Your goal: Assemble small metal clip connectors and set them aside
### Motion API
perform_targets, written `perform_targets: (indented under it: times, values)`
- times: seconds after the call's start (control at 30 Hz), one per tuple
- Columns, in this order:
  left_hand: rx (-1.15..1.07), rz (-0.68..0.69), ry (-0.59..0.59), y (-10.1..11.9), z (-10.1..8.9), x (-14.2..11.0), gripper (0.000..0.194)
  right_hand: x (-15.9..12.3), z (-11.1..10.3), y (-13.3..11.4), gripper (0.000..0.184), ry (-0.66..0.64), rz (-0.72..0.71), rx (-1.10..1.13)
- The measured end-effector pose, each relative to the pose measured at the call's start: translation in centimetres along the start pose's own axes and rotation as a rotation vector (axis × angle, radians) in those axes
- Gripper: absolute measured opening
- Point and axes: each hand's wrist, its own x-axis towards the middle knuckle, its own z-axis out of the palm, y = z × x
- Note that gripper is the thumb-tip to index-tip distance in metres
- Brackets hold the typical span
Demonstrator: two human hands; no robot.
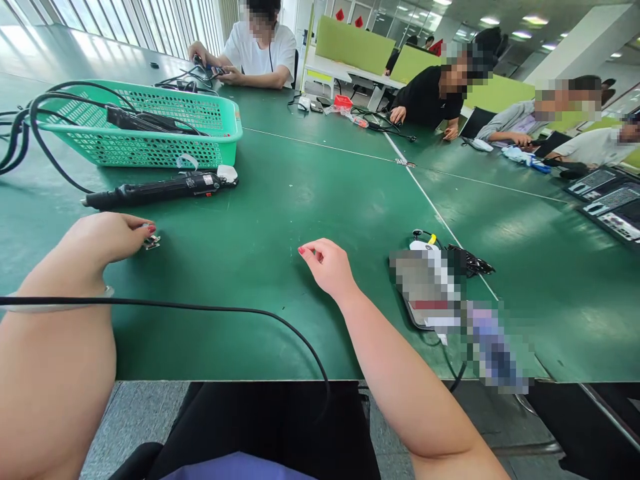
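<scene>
My left hand (113,239) reaches over the green table at the left, its thumb and fingers closed at a few small shiny metal parts (151,242). Their exact kind is too small to make out. Closer to the middle, my right hand (327,268) is closed, thumb against curled fingers; whatever it may hold is hidden. Just beyond my left hand lies a black electric screwdriver (160,189) with a cable at its left end.
A green plastic basket (165,152) with black cabled devices stands at the back left. One black cable (200,307) crosses above my left forearm. To the right lie a blurred flat device (411,310) and a bundled cable (470,260). Several people sit around the table.
</scene>
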Motion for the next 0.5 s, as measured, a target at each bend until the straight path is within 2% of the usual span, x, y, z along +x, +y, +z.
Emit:
perform_targets:
  times: [0.1,0.2,0.4,0.5]
  values:
    - [-0.22,-0.004,0.153,1.2,1.0,-0.2,0.049,0.0,0.1,0.1,0.029,-0.03,0.002,-0.007]
    - [-0.395,0.117,0.252,3.1,2.1,-0.5,0.044,0.0,0.2,0.1,0.028,-0.057,-0.002,-0.019]
    - [-0.514,0.253,0.248,6.9,3.9,-2.2,0.04,-0.1,0.1,-0.2,0.026,-0.071,-0.004,-0.017]
    - [-0.655,0.535,0.119,9.5,4.7,-4.8,0.037,0.0,0.1,-0.3,0.025,-0.071,-0.003,-0.012]
